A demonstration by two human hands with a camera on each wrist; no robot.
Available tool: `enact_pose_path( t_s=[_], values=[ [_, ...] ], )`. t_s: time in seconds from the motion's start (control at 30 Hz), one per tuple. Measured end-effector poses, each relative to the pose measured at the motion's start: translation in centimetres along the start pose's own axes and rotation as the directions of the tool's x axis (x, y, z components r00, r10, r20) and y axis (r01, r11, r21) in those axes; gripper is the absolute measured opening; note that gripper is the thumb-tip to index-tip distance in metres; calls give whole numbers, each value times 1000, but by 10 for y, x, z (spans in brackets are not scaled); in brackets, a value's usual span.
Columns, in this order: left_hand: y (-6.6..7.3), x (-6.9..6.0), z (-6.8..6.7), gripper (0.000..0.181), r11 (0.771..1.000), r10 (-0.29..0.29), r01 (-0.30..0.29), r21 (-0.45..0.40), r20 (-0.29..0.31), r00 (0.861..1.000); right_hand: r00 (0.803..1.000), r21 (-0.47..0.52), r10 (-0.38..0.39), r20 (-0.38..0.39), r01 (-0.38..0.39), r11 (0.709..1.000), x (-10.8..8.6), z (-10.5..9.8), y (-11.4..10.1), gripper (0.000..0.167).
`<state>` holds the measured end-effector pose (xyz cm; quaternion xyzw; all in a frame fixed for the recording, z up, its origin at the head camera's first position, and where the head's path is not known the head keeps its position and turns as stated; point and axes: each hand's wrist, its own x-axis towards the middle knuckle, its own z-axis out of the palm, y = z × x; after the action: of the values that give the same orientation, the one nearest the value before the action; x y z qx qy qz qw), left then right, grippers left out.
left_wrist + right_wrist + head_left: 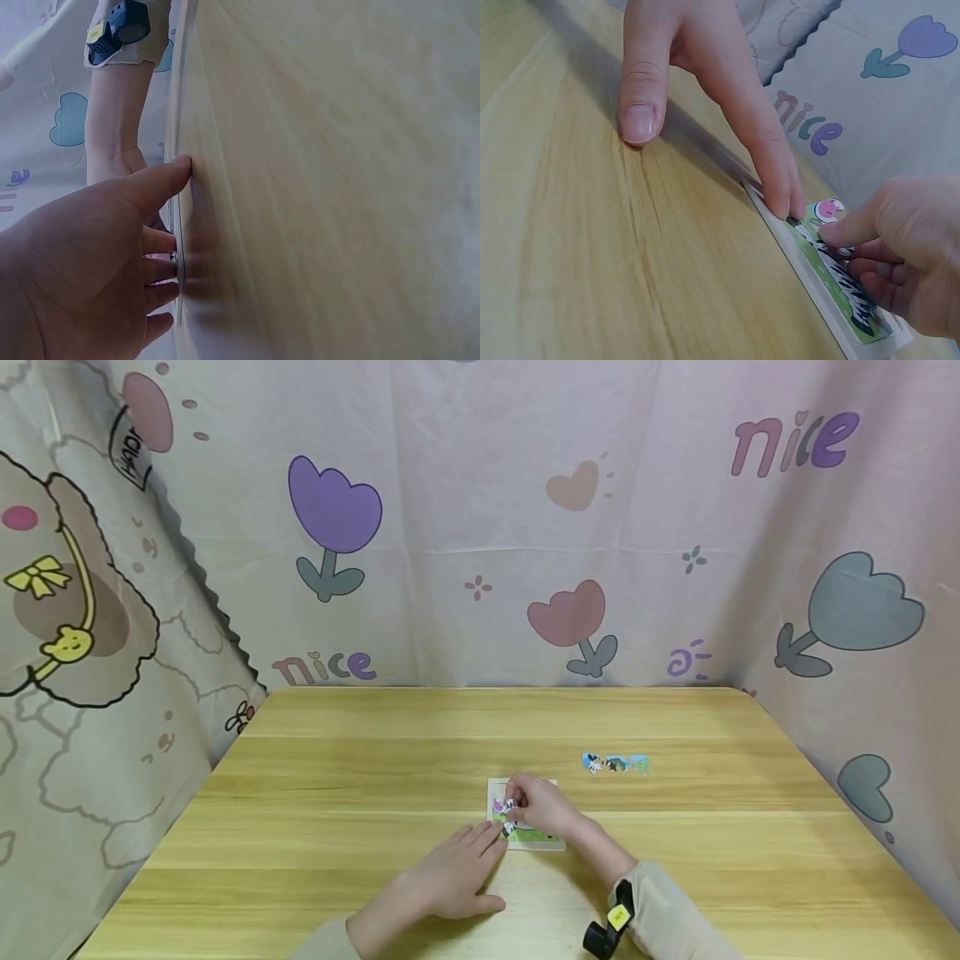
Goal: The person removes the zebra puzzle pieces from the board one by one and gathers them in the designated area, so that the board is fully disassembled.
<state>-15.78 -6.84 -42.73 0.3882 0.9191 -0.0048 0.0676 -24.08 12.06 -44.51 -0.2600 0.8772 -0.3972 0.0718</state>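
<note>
One pale-rimmed picture board [534, 836], green below; right hand [546, 807] pinching pinkish piece [826, 209]; left hand [461, 870] unclenched, touching edge.

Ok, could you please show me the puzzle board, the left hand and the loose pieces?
Puzzle board [810, 277]: right wrist view, on its pale rim.
Left hand [461, 870]: head view, on its back.
Loose pieces [617, 764]: head view, middle of their row.

A pale beige sleeve [675, 917] covers the right forearm, and at its cuff I see a small black camera [598, 941] with a rounded barrel and a yellow label [618, 917] bearing dark print. The left sleeve [327, 942] is plain beige too; the left hand [459, 870] and right hand [549, 805] are bare.
</note>
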Motion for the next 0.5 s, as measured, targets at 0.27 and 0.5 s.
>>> enact_pose_path(
  t_s=[0.27, 0.5],
  values=[
    [1, 0, 0, 77, 1000, 0, 0, -1, 0, 1000, 1000, 63, 13, -9, -13, 998, -3, 0, 1, 16],
    [0, 0, 1, 76, 1000, 1, -1, 1, -3, 1000, 1000, 162, 0, -15, 2, 987, -3, 0, 6, 11]
  ],
)
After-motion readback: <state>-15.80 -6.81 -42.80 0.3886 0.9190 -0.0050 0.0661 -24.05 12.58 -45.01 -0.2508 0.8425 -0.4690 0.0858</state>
